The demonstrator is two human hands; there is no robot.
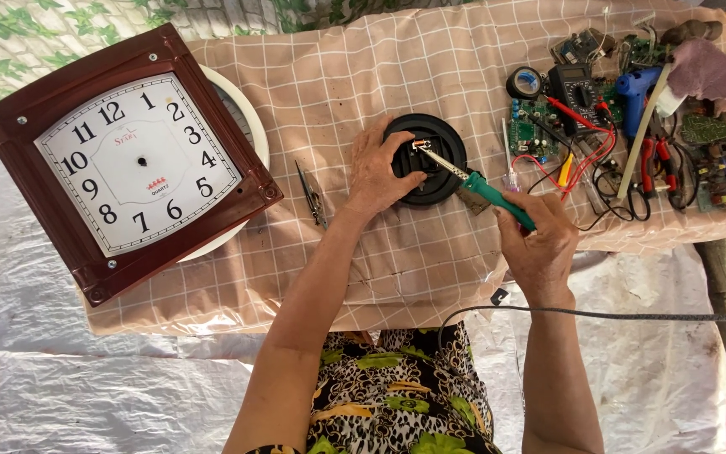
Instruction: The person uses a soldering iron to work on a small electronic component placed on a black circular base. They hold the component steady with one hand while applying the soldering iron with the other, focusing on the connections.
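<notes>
Far left: square clock, brown frame, white face, no pointers on the dial, lying tilted on the checked cloth that covers the tabletop; a white round rim shows beneath it. Right of the clock: small tweezers flat on the cloth, apart from both hands.

Centre: left hand palm down, fingers spread over the left edge of a black disc, pressing it to the cloth. Disc lies flat mid-cloth; a small metal part sits in its middle.

Right hand closed around the green handle of a soldering iron; tip rests on the metal part in the disc. Iron's cord runs off right.

Far right: tape roll, multimeter with red leads, circuit boards, blue glue gun, red-handled pliers, a purple rag, all crowded together.
</notes>
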